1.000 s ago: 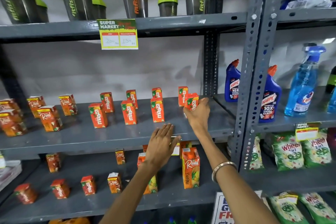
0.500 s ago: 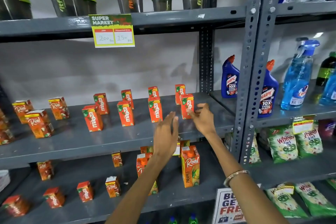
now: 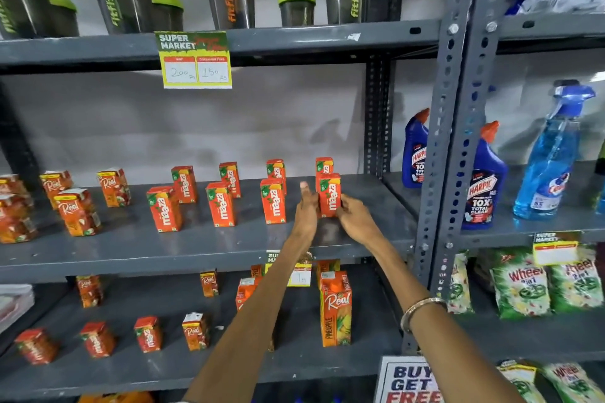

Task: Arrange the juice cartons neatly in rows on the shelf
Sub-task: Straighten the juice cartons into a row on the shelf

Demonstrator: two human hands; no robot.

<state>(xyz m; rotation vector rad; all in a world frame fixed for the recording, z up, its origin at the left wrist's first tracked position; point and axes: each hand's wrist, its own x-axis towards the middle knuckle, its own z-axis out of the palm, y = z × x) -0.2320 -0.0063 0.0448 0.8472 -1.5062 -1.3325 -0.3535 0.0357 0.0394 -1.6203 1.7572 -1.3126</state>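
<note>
The left hand [image 3: 306, 209] presses flat on one side of the Maaza carton [image 3: 329, 195]. The right hand [image 3: 357, 217] holds the other side, on the shelf [image 3: 163, 249].

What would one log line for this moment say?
Maaza carton: upright, right end of front row, middle shelf | left grip: against its left side | right grip: holds its right side

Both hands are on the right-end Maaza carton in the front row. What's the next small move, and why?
Probably let go and draw both hands back. The Maaza carton stands upright on the shelf, roughly in line with the front-row cartons to its left and before a back-row carton. The left hand and right hand bracket its sides; little seems left to adjust.
</note>
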